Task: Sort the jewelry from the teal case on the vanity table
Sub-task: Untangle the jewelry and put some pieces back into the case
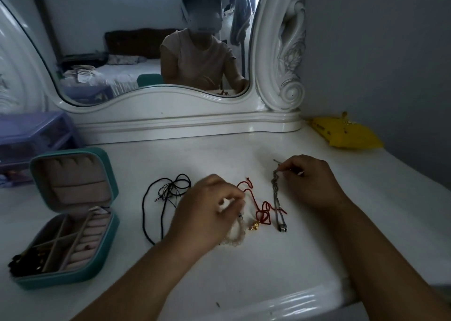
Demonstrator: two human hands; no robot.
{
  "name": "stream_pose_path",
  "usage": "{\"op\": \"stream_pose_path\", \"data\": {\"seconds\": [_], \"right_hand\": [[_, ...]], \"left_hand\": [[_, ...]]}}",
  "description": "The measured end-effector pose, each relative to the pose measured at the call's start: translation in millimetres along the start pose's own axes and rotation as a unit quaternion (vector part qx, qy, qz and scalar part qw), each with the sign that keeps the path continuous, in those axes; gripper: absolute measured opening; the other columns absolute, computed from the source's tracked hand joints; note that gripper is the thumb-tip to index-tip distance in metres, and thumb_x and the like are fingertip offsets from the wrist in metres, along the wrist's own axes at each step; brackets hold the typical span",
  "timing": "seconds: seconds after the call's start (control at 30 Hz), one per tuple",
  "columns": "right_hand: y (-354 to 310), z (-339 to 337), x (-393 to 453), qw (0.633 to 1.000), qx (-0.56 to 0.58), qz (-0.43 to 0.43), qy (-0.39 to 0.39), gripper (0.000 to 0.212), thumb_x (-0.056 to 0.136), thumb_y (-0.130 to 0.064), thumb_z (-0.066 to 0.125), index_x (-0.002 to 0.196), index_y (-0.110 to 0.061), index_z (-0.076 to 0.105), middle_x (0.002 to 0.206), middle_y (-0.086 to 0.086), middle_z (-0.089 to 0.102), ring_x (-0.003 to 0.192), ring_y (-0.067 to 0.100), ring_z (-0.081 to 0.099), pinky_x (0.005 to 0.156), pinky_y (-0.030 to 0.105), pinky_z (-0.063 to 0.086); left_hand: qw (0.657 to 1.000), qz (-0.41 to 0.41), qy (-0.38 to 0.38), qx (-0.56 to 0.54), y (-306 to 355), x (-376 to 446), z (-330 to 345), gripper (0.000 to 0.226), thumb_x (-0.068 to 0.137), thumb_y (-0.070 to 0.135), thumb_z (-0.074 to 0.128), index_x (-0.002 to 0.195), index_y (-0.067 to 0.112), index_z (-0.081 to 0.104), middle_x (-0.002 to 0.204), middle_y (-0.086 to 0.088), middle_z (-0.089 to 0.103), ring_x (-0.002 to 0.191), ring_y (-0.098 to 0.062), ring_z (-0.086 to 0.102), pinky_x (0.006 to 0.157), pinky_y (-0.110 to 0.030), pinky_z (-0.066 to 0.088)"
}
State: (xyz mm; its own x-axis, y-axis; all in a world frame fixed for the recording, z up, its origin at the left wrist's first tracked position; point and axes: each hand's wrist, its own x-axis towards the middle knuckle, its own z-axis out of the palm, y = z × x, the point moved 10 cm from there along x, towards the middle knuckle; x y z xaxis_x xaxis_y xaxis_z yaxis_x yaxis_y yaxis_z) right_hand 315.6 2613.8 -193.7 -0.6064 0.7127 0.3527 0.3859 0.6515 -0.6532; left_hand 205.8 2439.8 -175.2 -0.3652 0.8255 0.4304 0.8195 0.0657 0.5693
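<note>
I see a white vanity table (244,267) from above, with both of my bare hands over it. My left hand (207,213) has its fingers curled around a pale beaded bracelet (234,235) lying partly under it. My right hand (310,181) pinches the top end of a grey metal chain bracelet (277,198), which trails down the tabletop to its clasp. Between them lies a red cord (261,210) with a small gold charm (253,226). A tangled black cord necklace (158,198) rests left of my left hand. Farther left, the teal case (73,218) stands open — lid raised, dividers showing. A yellow pouch (344,132) sits at the far right, beside the mirror (146,52).
</note>
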Motion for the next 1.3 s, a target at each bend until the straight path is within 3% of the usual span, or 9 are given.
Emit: {"op": "stream_pose_path", "data": {"seconds": [0.17, 0.27, 0.4, 0.5, 0.6, 0.77, 0.9, 1.13, 1.3], "right_hand": [[2, -10, -3, 0.999, 0.023, 0.029, 0.034, 0.014, 0.086, -0.011, 0.057, 0.085, -0.018, 0.069, 0.081, -0.011, 0.063, 0.077, -0.002, 0.056, 0.063, 0.011, 0.038], [2, -11, -5, 0.997, 0.044, 0.044, 0.039, 0.013, 0.086, -0.011, 0.059, 0.084, -0.019, 0.069, 0.081, -0.010, 0.064, 0.078, -0.001, 0.057, 0.062, 0.013, 0.039], [-3, -9, -9, 0.997, 0.055, 0.041, 0.034, 0.013, 0.086, -0.010, 0.060, 0.083, -0.018, 0.070, 0.082, -0.012, 0.065, 0.078, 0.001, 0.058, 0.063, 0.014, 0.039], [-10, -9, -9, 0.997, 0.062, 0.027, 0.037, 0.010, 0.085, -0.009, 0.061, 0.084, -0.013, 0.070, 0.083, -0.005, 0.068, 0.081, 0.008, 0.061, 0.066, 0.015, 0.042], [-18, -9, -10, 0.994, 0.094, 0.019, 0.054, 0.010, 0.084, -0.007, 0.061, 0.086, -0.011, 0.070, 0.088, -0.001, 0.070, 0.085, 0.013, 0.064, 0.070, 0.011, 0.046], [-40, -8, -22, 0.990, 0.123, 0.004, 0.062, 0.013, 0.084, -0.005, 0.061, 0.084, -0.015, 0.069, 0.088, -0.005, 0.069, 0.077, -0.006, 0.061, 0.066, 0.000, 0.043], [-68, -4, -37, 0.987, 0.143, -0.011, 0.066, 0.013, 0.083, -0.006, 0.062, 0.083, -0.018, 0.069, 0.086, -0.013, 0.068, 0.077, -0.008, 0.060, 0.066, 0.000, 0.042], [-114, 46, -68, 0.989, 0.117, -0.095, 0.001, 0.011, 0.079, -0.015, 0.060, 0.077, -0.022, 0.069, 0.076, -0.008, 0.065, 0.080, 0.006, 0.060, 0.069, 0.013, 0.043], [-127, 83, -79, 0.974, -0.077, -0.196, -0.083, 0.013, 0.077, -0.015, 0.058, 0.084, -0.021, 0.067, 0.083, -0.007, 0.068, 0.078, 0.019, 0.060, 0.070, 0.036, 0.047]], "left_hand": [[0.997, -0.051, 0.046, 0.032, -33, -4, -47, 0.008, 0.081, 0.032, 0.062, 0.082, 0.029, 0.070, 0.080, 0.014, 0.059, 0.073, -0.003, 0.059, 0.068, -0.017, 0.044], [0.994, -0.064, 0.068, 0.047, -51, -7, -71, 0.009, 0.081, 0.019, 0.066, 0.080, 0.028, 0.070, 0.076, 0.014, 0.058, 0.074, 0.003, 0.056, 0.063, -0.003, 0.036], [0.994, -0.081, 0.071, 0.035, -69, -11, -82, 0.013, 0.081, 0.011, 0.066, 0.085, 0.022, 0.072, 0.080, 0.012, 0.062, 0.079, 0.001, 0.060, 0.066, 0.000, 0.039], [0.996, -0.077, 0.043, 0.005, -73, -16, -73, 0.019, 0.083, 0.006, 0.063, 0.090, 0.020, 0.072, 0.087, 0.006, 0.068, 0.082, -0.002, 0.063, 0.070, -0.001, 0.041], [0.999, -0.046, -0.012, -0.009, -66, -21, -56, 0.027, 0.086, 0.000, 0.056, 0.095, 0.019, 0.073, 0.086, 0.018, 0.063, 0.084, 0.018, 0.056, 0.073, 0.002, 0.038], [0.997, -0.034, -0.054, -0.037, -67, -28, -38, 0.035, 0.086, -0.006, 0.049, 0.099, 0.018, 0.072, 0.087, 0.024, 0.057, 0.087, 0.015, 0.055, 0.073, 0.001, 0.038], [0.997, -0.050, -0.048, -0.038, -72, -31, -38, 0.043, 0.084, -0.012, 0.041, 0.100, 0.014, 0.071, 0.086, 0.025, 0.055, 0.083, 0.020, 0.052, 0.073, 0.001, 0.038], [0.998, -0.060, -0.009, -0.025, -84, -35, -49, 0.050, 0.080, -0.016, 0.037, 0.102, 0.016, 0.069, 0.085, 0.020, 0.056, 0.086, 0.005, 0.053, 0.071, -0.001, 0.039], [0.997, -0.062, 0.025, -0.038, -86, -36, -57, 0.053, 0.069, 0.003, 0.028, 0.100, 0.014, 0.070, 0.081, 0.013, 0.059, 0.082, 0.004, 0.054, 0.070, -0.003, 0.041]]}}
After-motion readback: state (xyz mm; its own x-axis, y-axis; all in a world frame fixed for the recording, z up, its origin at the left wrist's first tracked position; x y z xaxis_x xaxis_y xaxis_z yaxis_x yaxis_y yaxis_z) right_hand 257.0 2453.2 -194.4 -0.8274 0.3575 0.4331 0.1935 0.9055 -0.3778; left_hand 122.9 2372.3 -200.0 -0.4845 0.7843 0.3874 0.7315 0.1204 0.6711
